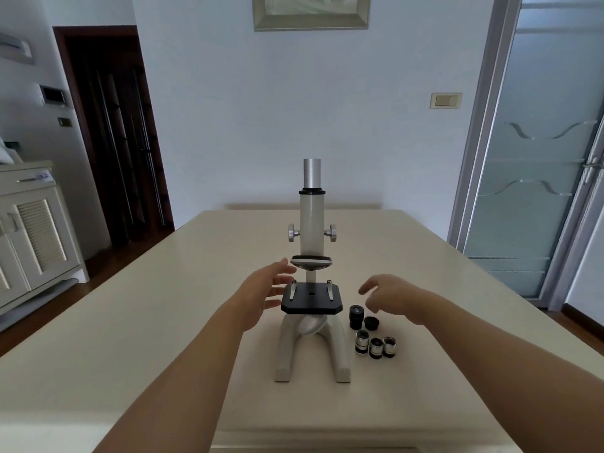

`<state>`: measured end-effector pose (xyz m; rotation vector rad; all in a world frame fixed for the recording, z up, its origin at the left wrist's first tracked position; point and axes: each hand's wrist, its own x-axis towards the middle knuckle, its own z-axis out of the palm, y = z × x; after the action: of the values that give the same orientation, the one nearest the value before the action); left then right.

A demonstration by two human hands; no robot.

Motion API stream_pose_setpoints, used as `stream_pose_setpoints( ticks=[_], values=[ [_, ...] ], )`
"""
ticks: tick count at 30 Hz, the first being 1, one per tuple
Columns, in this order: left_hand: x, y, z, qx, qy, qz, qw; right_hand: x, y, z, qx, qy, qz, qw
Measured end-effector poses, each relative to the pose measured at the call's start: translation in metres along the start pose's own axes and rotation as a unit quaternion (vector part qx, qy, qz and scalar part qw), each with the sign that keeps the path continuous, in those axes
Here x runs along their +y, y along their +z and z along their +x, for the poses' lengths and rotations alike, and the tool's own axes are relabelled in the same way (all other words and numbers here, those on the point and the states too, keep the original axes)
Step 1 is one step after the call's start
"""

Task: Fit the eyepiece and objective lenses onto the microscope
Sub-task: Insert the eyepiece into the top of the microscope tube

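Nothing fitted yet: microscope (312,223) tube & nosepiece (312,261) bare, eyepiece (356,317) + 3 objective lenses (376,347) on table (163,322); left hand (261,294), right hand (394,297) hover loose-fingered, holding nothing

Left hand (261,292): bare, slender fingers.
Right hand (395,297): bare, fingertips softly blurred.
Left forearm (183,371): uncovered down to the frame's lower edge.
Right forearm (490,341): uncovered out to the frame's right edge.
Nails: too blurred to tell.

Pale wall (228,109) behind, dark wooden door (111,132) far left of the left hand (261,291), frosted glass door (539,158) right of the right hand (395,297)
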<state>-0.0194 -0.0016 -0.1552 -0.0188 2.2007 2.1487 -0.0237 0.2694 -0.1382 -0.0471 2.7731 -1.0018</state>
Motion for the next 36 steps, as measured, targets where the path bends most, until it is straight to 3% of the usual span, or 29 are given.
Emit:
stream_pose_setpoints(
  ticks=[3, 7, 13, 18, 21, 24, 29, 36],
  values=[
    [0.008, -0.001, -0.001, 0.003, 0.008, -0.021, 1.000, -0.006, -0.002, -0.002, -0.052, -0.047, 0.034, 0.997],
    [0.020, -0.002, -0.004, -0.010, 0.031, -0.032, 0.999, -0.009, 0.003, -0.002, -0.070, -0.065, -0.026, 0.995],
    [0.043, 0.002, -0.009, -0.030, 0.075, -0.061, 0.995, -0.007, 0.013, -0.003, 0.000, -0.094, -0.128, 0.987],
    [0.073, 0.011, -0.014, -0.035, 0.120, -0.083, 0.989, -0.029, -0.012, -0.007, 0.086, -0.117, 0.006, 0.989],
    [0.098, 0.021, -0.019, -0.033, 0.148, -0.101, 0.983, -0.059, -0.044, -0.013, 0.145, -0.141, 0.141, 0.969],
    [0.121, 0.031, -0.023, -0.031, 0.179, -0.096, 0.979, -0.094, -0.073, -0.024, 0.154, -0.186, 0.234, 0.942],
    [0.138, 0.038, -0.030, -0.036, 0.215, -0.076, 0.973, -0.145, -0.106, -0.045, 0.158, -0.261, 0.303, 0.903],
    [0.138, 0.043, -0.033, -0.023, 0.236, -0.057, 0.970, -0.183, -0.108, -0.058, 0.192, -0.311, 0.291, 0.884]
  ],
)
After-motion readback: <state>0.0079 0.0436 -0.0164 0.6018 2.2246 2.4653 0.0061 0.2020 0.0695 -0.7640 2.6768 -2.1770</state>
